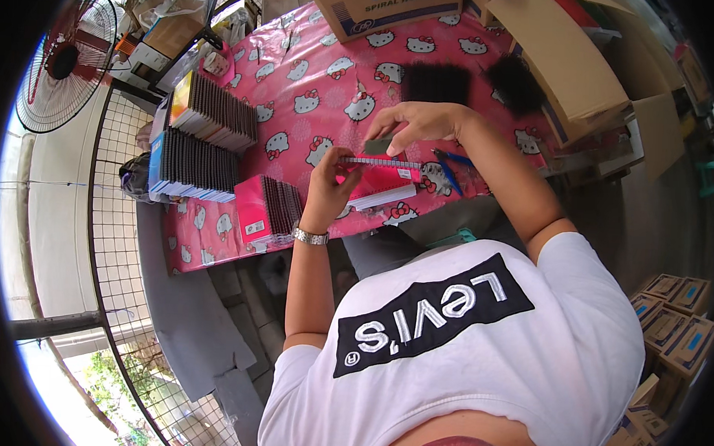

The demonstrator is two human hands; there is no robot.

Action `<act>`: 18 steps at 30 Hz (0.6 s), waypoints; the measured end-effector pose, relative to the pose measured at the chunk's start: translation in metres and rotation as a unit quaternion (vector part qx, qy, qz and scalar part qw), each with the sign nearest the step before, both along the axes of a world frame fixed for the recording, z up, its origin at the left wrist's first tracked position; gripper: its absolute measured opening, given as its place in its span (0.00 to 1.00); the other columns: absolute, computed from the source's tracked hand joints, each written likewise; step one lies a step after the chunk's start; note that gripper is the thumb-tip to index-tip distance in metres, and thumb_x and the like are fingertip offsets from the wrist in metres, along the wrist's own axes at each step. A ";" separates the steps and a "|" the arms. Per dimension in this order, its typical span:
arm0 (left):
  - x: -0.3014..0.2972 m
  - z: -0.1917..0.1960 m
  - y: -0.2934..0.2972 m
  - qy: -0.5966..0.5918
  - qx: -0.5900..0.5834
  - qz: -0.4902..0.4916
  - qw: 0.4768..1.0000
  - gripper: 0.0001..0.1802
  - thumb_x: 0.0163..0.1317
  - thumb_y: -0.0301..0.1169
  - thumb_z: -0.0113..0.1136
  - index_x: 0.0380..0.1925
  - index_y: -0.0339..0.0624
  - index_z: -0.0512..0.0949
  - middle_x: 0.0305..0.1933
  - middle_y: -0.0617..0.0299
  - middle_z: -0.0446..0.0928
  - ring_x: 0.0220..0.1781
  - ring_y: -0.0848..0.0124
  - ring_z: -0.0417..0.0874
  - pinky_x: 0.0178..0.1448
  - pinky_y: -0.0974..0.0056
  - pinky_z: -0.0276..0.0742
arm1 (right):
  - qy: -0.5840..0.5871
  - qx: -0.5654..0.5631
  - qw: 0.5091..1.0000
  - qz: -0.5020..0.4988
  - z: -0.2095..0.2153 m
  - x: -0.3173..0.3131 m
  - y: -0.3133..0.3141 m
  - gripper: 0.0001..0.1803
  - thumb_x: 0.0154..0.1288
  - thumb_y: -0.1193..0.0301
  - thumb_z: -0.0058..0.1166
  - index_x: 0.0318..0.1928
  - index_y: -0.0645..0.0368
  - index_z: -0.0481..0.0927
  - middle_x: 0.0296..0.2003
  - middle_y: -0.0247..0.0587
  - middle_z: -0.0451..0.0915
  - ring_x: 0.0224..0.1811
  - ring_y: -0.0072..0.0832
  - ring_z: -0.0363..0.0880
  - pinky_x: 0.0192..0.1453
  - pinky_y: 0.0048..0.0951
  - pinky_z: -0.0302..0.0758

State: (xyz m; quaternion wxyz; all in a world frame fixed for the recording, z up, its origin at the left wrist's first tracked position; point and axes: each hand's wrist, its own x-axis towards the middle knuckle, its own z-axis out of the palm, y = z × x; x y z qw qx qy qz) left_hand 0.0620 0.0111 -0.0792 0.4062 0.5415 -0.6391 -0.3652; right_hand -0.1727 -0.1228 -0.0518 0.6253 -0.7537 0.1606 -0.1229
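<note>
A pink-red spiral notebook lies near the front edge of the table, its coiled spine facing away from me. My left hand grips the notebook at the left end of the spine, fingers wrapped round it. Above the spine, my right hand pinches a small grey-green flat piece between thumb and fingers. Just right of the notebook rests a blue-handled hand tool, its kind unclear. Left of my left wrist stands a stack of red spiral notebooks.
Further left are stacks of blue and yellow-covered notebooks. Bundles of black bristly strands lie at the back of the pink cloth-covered table. Cardboard boxes stand behind, with an opened carton at right. A fan is far left.
</note>
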 end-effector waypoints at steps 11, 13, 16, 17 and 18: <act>-0.019 -0.013 0.028 0.115 -0.096 0.215 0.965 0.09 0.69 0.25 0.60 0.46 0.36 0.75 0.35 0.62 0.80 0.32 0.80 0.81 0.32 0.72 0.78 | 0.373 -0.373 0.661 -0.534 -0.161 -0.141 0.031 0.44 0.54 0.58 0.70 0.71 0.46 0.66 0.71 0.52 0.60 0.71 0.55 0.60 0.71 0.56 0.62; -0.015 -0.020 0.031 0.097 -0.060 0.228 0.967 0.10 0.69 0.27 0.62 0.47 0.36 0.75 0.35 0.61 0.80 0.33 0.80 0.82 0.33 0.72 0.79 | 0.298 -0.442 0.684 -0.498 -0.156 -0.104 0.062 0.44 0.58 0.58 0.67 0.73 0.48 0.63 0.73 0.51 0.56 0.73 0.55 0.58 0.73 0.58 0.60; -0.016 -0.026 0.027 0.150 -0.060 0.238 0.958 0.12 0.69 0.29 0.62 0.49 0.36 0.76 0.34 0.61 0.80 0.34 0.79 0.83 0.33 0.71 0.81 | 0.315 -0.422 0.773 -0.354 -0.159 -0.062 0.109 0.39 0.60 0.57 0.64 0.70 0.55 0.67 0.71 0.51 0.61 0.72 0.51 0.60 0.72 0.54 0.61; -0.020 -0.025 0.029 0.182 -0.072 0.246 0.949 0.13 0.69 0.29 0.62 0.49 0.36 0.76 0.34 0.61 0.80 0.34 0.79 0.84 0.33 0.71 0.81 | 0.312 -0.425 0.772 -0.356 -0.163 -0.058 0.110 0.39 0.60 0.57 0.63 0.69 0.55 0.68 0.69 0.51 0.64 0.70 0.50 0.63 0.72 0.53 0.62; -0.032 -0.013 0.028 0.119 -0.117 0.261 0.951 0.12 0.70 0.28 0.61 0.50 0.36 0.77 0.34 0.60 0.80 0.34 0.79 0.83 0.33 0.70 0.81 | 0.316 -0.425 0.766 -0.365 -0.174 -0.060 0.109 0.38 0.60 0.57 0.63 0.68 0.56 0.69 0.68 0.51 0.66 0.68 0.49 0.65 0.71 0.51 0.63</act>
